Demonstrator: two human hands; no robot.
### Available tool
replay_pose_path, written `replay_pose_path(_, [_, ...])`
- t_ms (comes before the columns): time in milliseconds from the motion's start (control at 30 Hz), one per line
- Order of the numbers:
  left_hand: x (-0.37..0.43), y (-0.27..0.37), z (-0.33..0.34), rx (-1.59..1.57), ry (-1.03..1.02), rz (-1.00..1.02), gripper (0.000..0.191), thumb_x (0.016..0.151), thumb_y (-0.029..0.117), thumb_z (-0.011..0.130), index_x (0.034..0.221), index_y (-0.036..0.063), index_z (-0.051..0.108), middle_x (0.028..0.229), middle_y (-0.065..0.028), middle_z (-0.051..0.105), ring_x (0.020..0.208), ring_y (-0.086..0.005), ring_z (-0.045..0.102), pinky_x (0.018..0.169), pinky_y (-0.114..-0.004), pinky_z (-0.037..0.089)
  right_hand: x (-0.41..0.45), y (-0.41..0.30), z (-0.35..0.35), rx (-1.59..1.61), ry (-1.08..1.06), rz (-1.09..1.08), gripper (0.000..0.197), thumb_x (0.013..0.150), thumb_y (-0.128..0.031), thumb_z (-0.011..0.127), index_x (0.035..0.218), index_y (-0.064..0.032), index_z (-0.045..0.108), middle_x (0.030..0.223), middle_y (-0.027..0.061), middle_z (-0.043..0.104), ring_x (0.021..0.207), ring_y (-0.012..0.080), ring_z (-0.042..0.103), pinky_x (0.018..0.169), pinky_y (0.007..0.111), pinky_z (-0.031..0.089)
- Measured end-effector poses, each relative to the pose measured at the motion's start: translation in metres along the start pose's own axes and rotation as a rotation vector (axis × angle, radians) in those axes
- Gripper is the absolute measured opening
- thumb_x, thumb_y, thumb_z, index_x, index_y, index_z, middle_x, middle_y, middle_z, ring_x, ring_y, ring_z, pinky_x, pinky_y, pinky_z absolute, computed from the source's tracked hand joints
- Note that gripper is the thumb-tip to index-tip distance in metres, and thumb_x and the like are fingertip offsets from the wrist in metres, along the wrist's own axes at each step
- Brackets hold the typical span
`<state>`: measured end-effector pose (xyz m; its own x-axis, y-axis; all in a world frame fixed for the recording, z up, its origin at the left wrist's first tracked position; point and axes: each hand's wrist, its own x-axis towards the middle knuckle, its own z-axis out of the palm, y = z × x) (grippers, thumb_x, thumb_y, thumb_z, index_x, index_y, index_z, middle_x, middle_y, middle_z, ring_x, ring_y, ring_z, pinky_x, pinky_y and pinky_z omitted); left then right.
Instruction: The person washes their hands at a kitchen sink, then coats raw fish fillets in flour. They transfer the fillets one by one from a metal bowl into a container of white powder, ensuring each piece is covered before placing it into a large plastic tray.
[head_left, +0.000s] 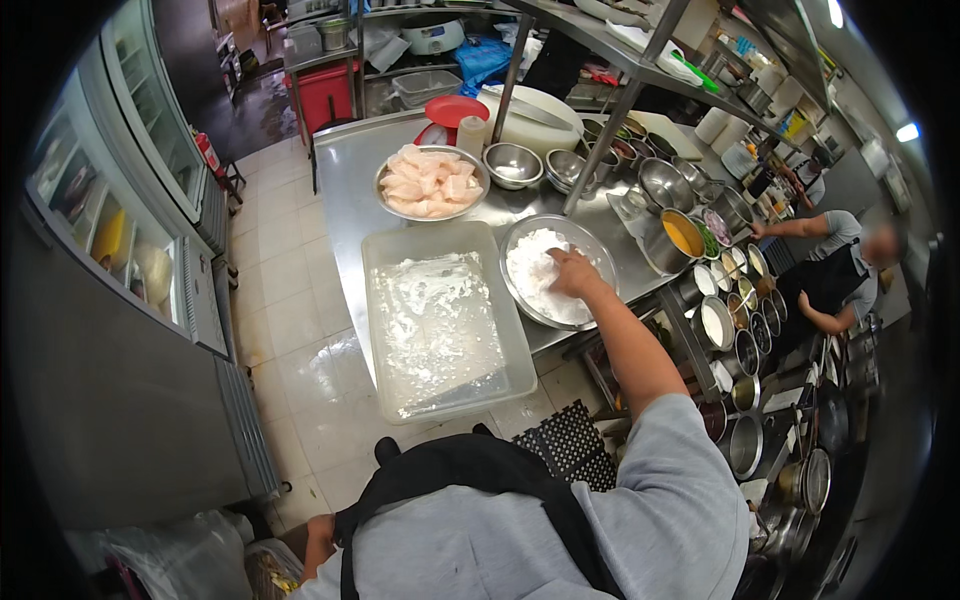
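My right hand (574, 271) is down in white flour (534, 270), inside a wide metal bowl (609, 259) on the steel table; its fingertips are partly hidden, so whether they grasp any flour cannot be told. My left hand (321, 529) hangs low by my hip, beside the black apron, its fingers mostly hidden. Left of the bowl lies a translucent plastic tub (517, 367) with a patchy white powdery coating on its bottom. Behind the tub, a metal bowl (381, 196) is heaped with pale raw meat or fish pieces (431, 181).
Small steel bowls (513, 165) and a shelf post (611, 146) stand behind the flour bowl. A pot of orange liquid (681, 234) and several containers are to the right. A co-worker (832, 277) stands there. Glass-door refrigerators (112, 217) line the left.
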<state>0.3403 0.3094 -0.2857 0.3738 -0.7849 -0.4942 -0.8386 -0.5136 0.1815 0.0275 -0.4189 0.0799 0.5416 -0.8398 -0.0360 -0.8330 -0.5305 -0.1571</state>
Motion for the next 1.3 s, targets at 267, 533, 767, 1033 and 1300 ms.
replay_pose_path(267, [-0.009,0.04,-0.093,-1.175,-0.038,-0.683,0.019,0.079,0.017,0.056,0.088,0.0006,0.061,0.076,-0.0114,0.06,0.061,-0.0243,0.062,0.051,-0.035,0.051,0.01,0.016,-0.061,0.258,-0.096,0.054,0.036,0.066,-0.016,0.066,0.1,-0.0051,0.066,0.091,0.0182,0.066,0.09,0.0302,0.063,0.082,0.035,0.048])
replay_pose_path(533, [-0.011,0.044,-0.077,-1.334,-0.056,-0.869,0.017,0.079,0.014,0.058,0.089,0.0007,0.059,0.07,-0.0075,0.057,0.051,-0.0207,0.057,0.042,-0.033,0.048,0.028,-0.027,-0.003,-0.103,-0.16,0.076,0.08,0.056,-0.04,0.074,0.124,-0.0082,0.049,0.121,0.0195,0.053,0.109,0.0338,0.053,0.098,0.037,0.038])
replay_pose_path(767, [-0.013,0.048,-0.077,-1.356,-0.019,-0.84,0.014,0.079,0.013,0.057,0.085,0.0001,0.059,0.065,-0.0069,0.054,0.047,-0.0176,0.051,0.039,-0.03,0.042,0.039,0.031,-0.03,0.038,0.038,0.046,0.044,0.063,-0.015,0.066,0.105,-0.0041,0.061,0.107,0.0191,0.06,0.102,0.0324,0.057,0.088,0.038,0.045])
replay_pose_path(1033, [-0.014,0.054,-0.066,-1.333,-0.051,-0.908,0.013,0.079,0.012,0.057,0.083,0.0002,0.059,0.067,-0.0073,0.054,0.046,-0.0168,0.05,0.039,-0.03,0.04,-0.001,-0.002,-0.006,-0.127,-0.057,-0.038,0.05,0.06,-0.018,0.071,0.107,-0.0065,0.061,0.11,0.0184,0.059,0.108,0.0298,0.054,0.092,0.039,0.042])
replay_pose_path(1300, [-0.012,0.045,-0.074,-1.316,0.02,-0.887,0.014,0.076,0.012,0.059,0.084,0.0011,0.059,0.07,-0.0087,0.056,0.053,-0.0219,0.06,0.044,-0.035,0.051,0.039,0.033,-0.035,-0.063,-0.066,-0.072,0.054,0.062,-0.019,0.07,0.114,-0.0073,0.057,0.111,0.0182,0.058,0.108,0.0318,0.053,0.093,0.037,0.043])
